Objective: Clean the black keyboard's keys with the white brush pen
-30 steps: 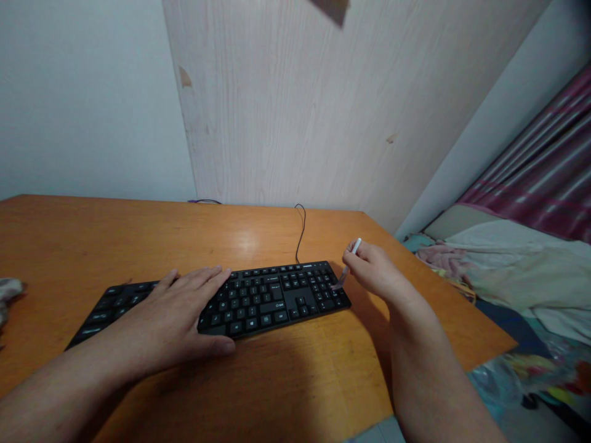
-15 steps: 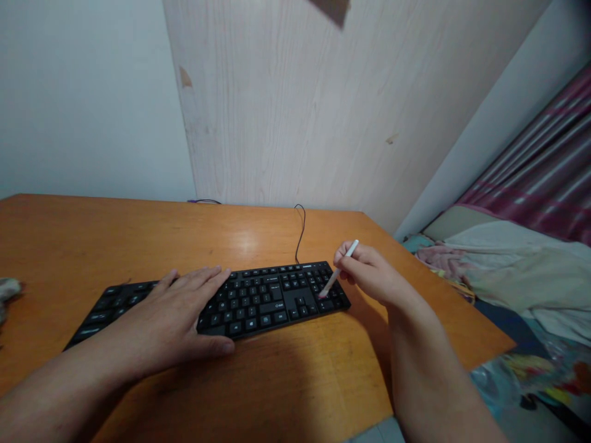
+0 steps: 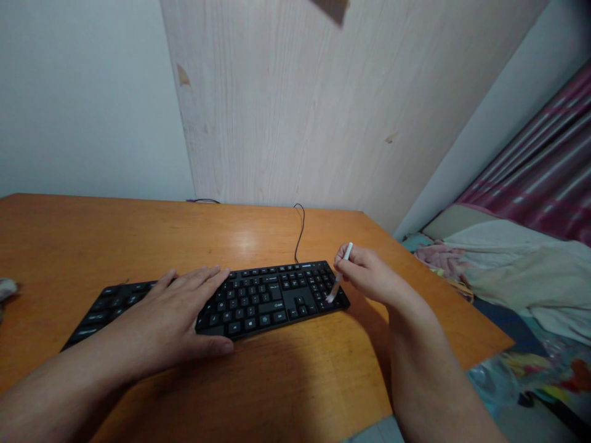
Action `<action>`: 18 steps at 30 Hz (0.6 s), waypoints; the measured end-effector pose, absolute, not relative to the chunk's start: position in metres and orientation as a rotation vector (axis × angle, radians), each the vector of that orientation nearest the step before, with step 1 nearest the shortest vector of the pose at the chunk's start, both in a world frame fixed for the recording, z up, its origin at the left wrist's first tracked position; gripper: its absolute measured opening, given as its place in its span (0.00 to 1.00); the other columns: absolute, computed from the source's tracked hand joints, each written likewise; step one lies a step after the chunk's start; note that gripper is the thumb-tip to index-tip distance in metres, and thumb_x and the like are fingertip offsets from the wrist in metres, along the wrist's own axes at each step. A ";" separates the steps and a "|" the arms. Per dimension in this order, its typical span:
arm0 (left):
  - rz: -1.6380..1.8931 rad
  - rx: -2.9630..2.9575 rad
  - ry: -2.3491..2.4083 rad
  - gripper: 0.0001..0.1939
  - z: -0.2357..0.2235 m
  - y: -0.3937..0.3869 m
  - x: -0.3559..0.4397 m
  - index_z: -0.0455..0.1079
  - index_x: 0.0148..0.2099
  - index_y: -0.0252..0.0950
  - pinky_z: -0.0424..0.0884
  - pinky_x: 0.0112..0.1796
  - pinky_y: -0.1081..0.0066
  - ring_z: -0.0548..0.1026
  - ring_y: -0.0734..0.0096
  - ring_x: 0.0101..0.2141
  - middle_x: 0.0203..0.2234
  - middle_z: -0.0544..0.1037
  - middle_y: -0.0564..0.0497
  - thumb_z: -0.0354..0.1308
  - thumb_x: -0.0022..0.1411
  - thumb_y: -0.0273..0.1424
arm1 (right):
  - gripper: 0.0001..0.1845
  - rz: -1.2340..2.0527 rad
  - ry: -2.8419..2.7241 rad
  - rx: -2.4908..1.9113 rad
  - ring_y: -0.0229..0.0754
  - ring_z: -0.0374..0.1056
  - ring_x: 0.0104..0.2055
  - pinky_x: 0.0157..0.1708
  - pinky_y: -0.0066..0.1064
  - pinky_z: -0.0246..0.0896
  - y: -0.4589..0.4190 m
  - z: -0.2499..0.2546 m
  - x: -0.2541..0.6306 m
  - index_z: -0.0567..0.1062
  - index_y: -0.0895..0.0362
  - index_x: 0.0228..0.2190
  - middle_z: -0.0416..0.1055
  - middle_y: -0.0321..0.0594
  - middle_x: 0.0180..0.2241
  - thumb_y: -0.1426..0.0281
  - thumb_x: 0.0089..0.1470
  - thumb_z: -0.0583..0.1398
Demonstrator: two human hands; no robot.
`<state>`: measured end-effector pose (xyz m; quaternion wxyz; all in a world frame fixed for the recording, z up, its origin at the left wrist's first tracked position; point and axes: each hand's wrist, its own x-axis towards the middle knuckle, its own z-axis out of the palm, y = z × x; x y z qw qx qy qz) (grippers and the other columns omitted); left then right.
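Observation:
A black keyboard (image 3: 256, 301) lies at a slant on the wooden table, its number pad to the right. Across its left half rests my left hand (image 3: 184, 314), palm down with the fingers stretched over the keys and the thumb by the front edge. That hand covers part of the keys. My right hand (image 3: 362, 271) is closed around a small brush (image 3: 339, 280) with a white handle. The brush's pale, pinkish bristles touch the keys of the number pad, near its lower part.
The keyboard's thin black cable (image 3: 301, 231) runs to the back of the orange-brown table (image 3: 115, 240), against a wood-grain panel. A whitish object (image 3: 7, 289) sits at the far left edge. Beyond the table's right edge are a bed with rumpled covers (image 3: 521, 258) and plastic bags (image 3: 494, 381).
The brush tip has moved slightly right across the number pad, and its handle now stands more upright. My left hand has stayed in place on the keyboard.

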<state>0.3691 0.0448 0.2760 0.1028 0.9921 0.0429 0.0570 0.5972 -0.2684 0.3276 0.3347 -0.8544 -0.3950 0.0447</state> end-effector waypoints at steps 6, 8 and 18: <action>0.111 2.944 0.153 0.62 0.276 0.044 0.369 0.48 0.76 0.41 0.45 0.66 0.37 0.58 0.32 0.67 0.70 0.58 0.39 0.61 0.48 0.66 | 0.12 -0.021 -0.962 -2.418 0.42 0.66 0.30 0.31 0.32 0.54 -0.271 0.333 0.597 0.67 0.54 0.24 0.70 0.38 0.26 0.67 0.59 0.54; 0.082 2.953 0.154 0.62 0.276 0.045 0.369 0.46 0.77 0.41 0.44 0.66 0.37 0.57 0.33 0.68 0.71 0.57 0.38 0.60 0.49 0.67 | 0.11 -0.113 -0.905 -2.476 0.43 0.65 0.30 0.30 0.32 0.52 -0.273 0.334 0.597 0.67 0.54 0.24 0.70 0.39 0.26 0.68 0.58 0.54; 0.093 2.946 0.164 0.61 0.281 0.041 0.369 0.50 0.76 0.41 0.46 0.66 0.37 0.58 0.32 0.67 0.70 0.58 0.39 0.60 0.48 0.67 | 0.09 0.025 -0.865 -2.071 0.39 0.62 0.27 0.28 0.31 0.56 -0.269 0.335 0.590 0.67 0.54 0.27 0.64 0.33 0.24 0.65 0.59 0.55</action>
